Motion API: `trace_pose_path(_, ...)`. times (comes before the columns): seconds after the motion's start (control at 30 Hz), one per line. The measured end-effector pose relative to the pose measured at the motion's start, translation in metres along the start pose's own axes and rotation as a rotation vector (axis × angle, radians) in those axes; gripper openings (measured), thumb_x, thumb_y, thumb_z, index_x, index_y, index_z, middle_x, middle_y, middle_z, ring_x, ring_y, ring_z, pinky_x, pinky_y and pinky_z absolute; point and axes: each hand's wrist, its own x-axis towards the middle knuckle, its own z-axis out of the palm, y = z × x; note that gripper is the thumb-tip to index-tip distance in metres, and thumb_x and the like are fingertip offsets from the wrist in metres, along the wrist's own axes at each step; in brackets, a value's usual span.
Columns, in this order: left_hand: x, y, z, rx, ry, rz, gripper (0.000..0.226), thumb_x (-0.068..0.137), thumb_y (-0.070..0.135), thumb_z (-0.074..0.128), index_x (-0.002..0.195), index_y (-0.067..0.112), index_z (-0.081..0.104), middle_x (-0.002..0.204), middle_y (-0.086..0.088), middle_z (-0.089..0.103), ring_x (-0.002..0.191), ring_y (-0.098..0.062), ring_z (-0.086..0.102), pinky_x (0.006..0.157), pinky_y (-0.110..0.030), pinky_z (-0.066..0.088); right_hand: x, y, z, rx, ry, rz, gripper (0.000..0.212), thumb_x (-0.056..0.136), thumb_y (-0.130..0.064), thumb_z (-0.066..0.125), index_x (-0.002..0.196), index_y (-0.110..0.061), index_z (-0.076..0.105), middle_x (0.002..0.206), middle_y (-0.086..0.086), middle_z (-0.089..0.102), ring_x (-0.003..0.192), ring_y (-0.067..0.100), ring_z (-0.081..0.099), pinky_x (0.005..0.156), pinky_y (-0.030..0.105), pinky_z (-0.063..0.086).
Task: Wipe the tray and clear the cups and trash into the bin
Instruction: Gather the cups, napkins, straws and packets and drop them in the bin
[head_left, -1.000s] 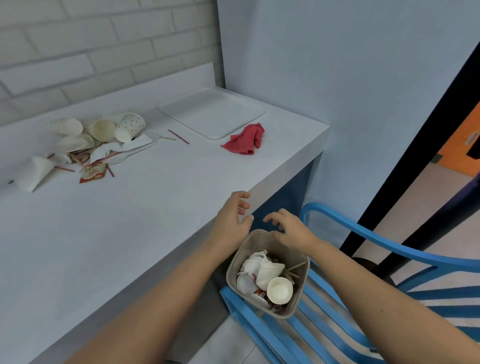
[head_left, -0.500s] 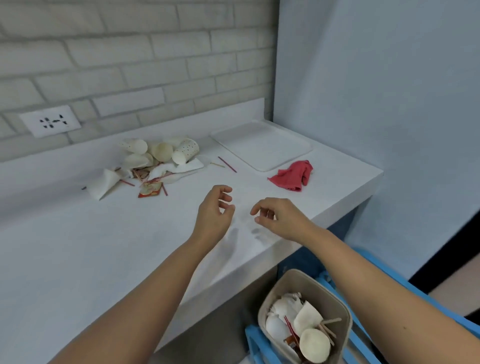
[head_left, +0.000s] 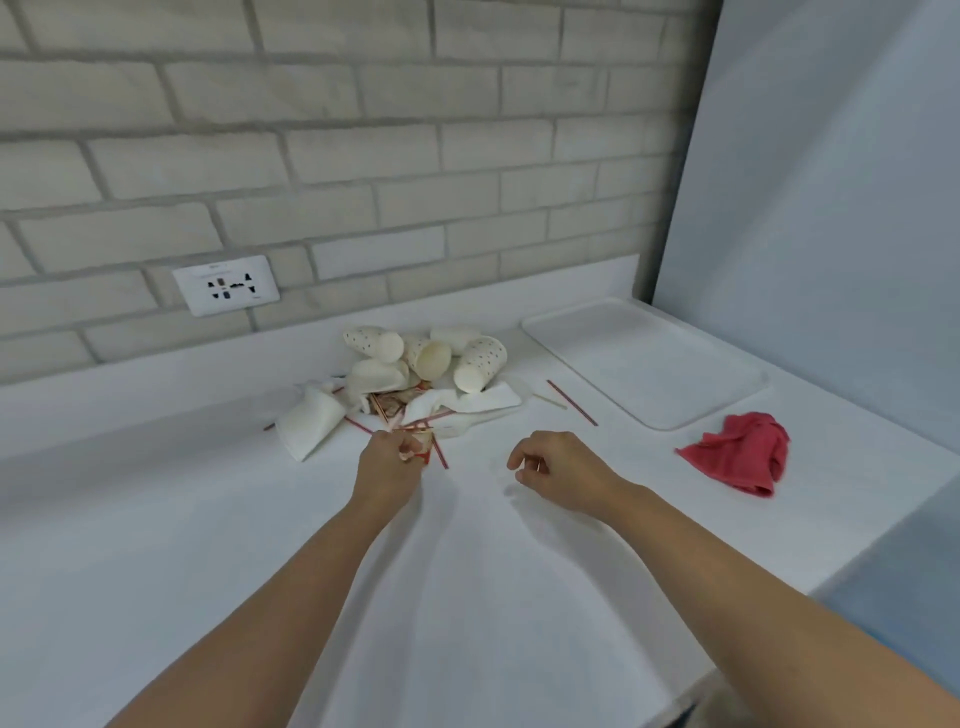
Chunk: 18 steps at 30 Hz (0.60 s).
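A pile of trash lies on the white counter (head_left: 208, 519) by the wall: several paper cups (head_left: 478, 364), crumpled napkins (head_left: 311, 421), red stir sticks and sachet wrappers (head_left: 418, 444). My left hand (head_left: 387, 467) is at the pile's near edge, its fingers pinching a wrapper with red sticks. My right hand (head_left: 561, 470) hovers over the counter to the right, fingers loosely curled and holding nothing. A white tray (head_left: 644, 358) lies bare at the back right. A red cloth (head_left: 743, 452) sits crumpled in front of it. The bin is out of view.
A loose red stir stick (head_left: 571, 402) lies between the pile and the tray. A wall socket (head_left: 226, 285) is set in the brick wall behind. A blue-grey wall (head_left: 831, 182) bounds the counter on the right; the counter edge runs at lower right.
My view rose from the bin and chair to the counter. Both hands moved forward from the bin; the left hand reached the pile and took hold of a wrapper.
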Motion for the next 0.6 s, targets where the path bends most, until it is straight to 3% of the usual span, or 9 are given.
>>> trace_pose_path(0.17,0.054,-0.023,-0.006,0.069,-0.045,0.012,0.02,0.089,-0.002,0.05,0.103,0.002,0.063,0.123,-0.014,0.052,0.11,-0.027,0.054,0.085,-0.025,0.042,0.047,-0.005,0.019,-0.046,-0.033,0.059,0.023,0.092,-0.01,0.052,0.11,-0.009,0.066,0.094,-0.004,0.049,0.083,0.012,0.047,0.075,0.018,0.036)
trace_pose_path(0.3,0.088,-0.029,-0.002,0.26,-0.125,0.233,0.043,0.083,-0.01,0.047,0.123,0.007,0.055,0.134,-0.009,0.045,0.123,-0.028,0.042,0.102,-0.029,0.032,0.077,-0.009,0.029,-0.068,-0.016,0.093,0.026,0.092,-0.005,0.048,0.111,-0.007,0.066,0.105,0.005,0.058,0.085,0.013,0.047,0.076,0.018,0.035)
trace_pose_path(0.4,0.109,-0.022,0.005,0.296,-0.151,0.32,0.044,0.089,-0.003,0.044,0.131,0.009,0.047,0.141,-0.007,0.04,0.126,-0.028,0.037,0.106,-0.031,0.028,0.093,-0.01,0.034,-0.084,0.003,0.103,0.027,0.092,-0.003,0.046,0.11,-0.006,0.066,0.115,0.008,0.061,0.092,0.019,0.054,0.08,0.02,0.039)
trace_pose_path(0.53,0.128,-0.01,0.018,0.32,-0.219,0.344,0.048,0.095,0.015,0.047,0.141,0.011,0.035,0.144,-0.008,0.036,0.126,-0.03,0.037,0.107,-0.037,0.031,0.107,-0.009,0.044,-0.113,0.008,0.115,0.027,0.092,-0.002,0.047,0.109,-0.007,0.067,0.113,0.01,0.059,0.103,0.025,0.058,0.085,0.03,0.047)
trace_pose_path(0.6,0.135,-0.008,0.026,0.444,-0.274,0.383,0.054,0.094,0.024,0.051,0.142,0.012,0.031,0.144,-0.009,0.036,0.13,-0.029,0.035,0.11,-0.037,0.028,0.112,-0.01,0.048,-0.127,0.009,0.112,0.028,0.092,-0.001,0.047,0.111,-0.008,0.066,0.113,0.01,0.056,0.102,0.027,0.057,0.083,0.034,0.047)
